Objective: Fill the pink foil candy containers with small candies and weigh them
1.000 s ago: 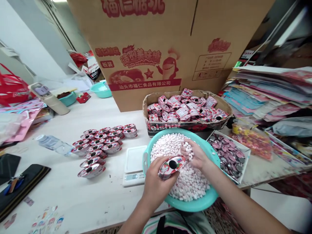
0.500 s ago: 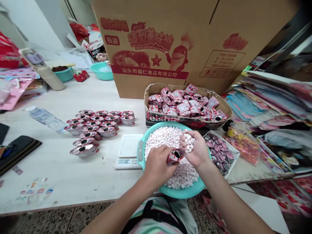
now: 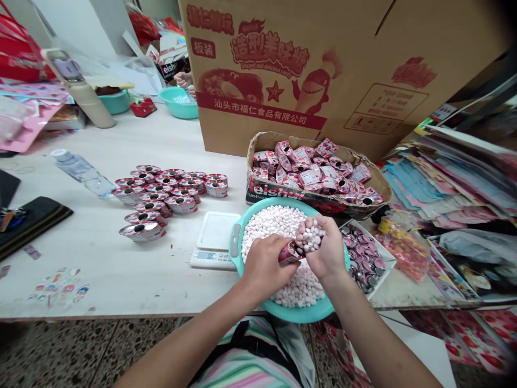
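Note:
Over a turquoise basin (image 3: 301, 314) full of small white candies (image 3: 272, 220), both my hands are close together. My left hand (image 3: 266, 267) is closed around a small red printed candy tin (image 3: 288, 253), its dark round opening turned toward my right hand. My right hand (image 3: 329, 250) is cupped, palm up, and holds a heap of white candies (image 3: 312, 237) right at that opening. Whether any candy is passing into the tin, I cannot tell.
Left of the basin sits a white digital scale (image 3: 218, 231); beyond it stand rows of similar tins (image 3: 181, 203). A torn carton (image 3: 252, 188) of tins is behind, pink lids (image 3: 361, 253) at right. A large cardboard box (image 3: 258, 126) blocks the back. A co-worker's hand (image 3: 183, 81) shows far left.
My right hand has come closer to the tin, and the candies in it now touch or nearly touch the tin's opening. The tin has tilted toward them. The whole view has shifted slightly.

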`<state>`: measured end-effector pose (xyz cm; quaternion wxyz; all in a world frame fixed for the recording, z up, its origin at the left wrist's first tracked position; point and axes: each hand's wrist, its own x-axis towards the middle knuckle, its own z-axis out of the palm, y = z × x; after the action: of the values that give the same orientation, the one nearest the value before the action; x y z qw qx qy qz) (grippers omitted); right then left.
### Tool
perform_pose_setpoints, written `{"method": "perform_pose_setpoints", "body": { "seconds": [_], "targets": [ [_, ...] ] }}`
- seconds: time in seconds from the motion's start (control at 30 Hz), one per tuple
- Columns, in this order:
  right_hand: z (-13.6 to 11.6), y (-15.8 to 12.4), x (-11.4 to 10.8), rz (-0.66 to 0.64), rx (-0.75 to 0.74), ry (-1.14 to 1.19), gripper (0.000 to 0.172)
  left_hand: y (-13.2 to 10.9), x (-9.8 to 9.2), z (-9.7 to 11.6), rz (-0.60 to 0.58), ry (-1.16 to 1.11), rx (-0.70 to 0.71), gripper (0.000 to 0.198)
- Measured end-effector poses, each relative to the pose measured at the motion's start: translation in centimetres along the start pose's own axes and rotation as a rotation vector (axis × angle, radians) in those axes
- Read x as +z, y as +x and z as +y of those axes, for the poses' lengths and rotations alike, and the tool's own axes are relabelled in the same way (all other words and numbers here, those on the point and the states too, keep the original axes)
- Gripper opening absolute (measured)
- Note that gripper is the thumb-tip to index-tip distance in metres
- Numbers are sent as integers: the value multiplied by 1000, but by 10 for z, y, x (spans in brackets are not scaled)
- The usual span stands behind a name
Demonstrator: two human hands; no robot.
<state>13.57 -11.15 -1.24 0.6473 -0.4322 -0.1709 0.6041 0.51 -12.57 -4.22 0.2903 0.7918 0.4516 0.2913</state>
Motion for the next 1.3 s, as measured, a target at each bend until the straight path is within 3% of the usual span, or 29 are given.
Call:
{"method": "perform_pose_setpoints", "body": {
  "seconds": [0.3,1.13,1.3],
  "targets": [
    [1,-1,6,26,-20,-67,25,-3,4,-4,47,-70,-32,38],
    [0,-8,19,-54,-54,-165,28,-2,-4,-2,52,-51,-34,30],
    [7,-13,18,-82,-123,-224,27,-5,1,-2,47,-38,-29,30]
  ]
}}
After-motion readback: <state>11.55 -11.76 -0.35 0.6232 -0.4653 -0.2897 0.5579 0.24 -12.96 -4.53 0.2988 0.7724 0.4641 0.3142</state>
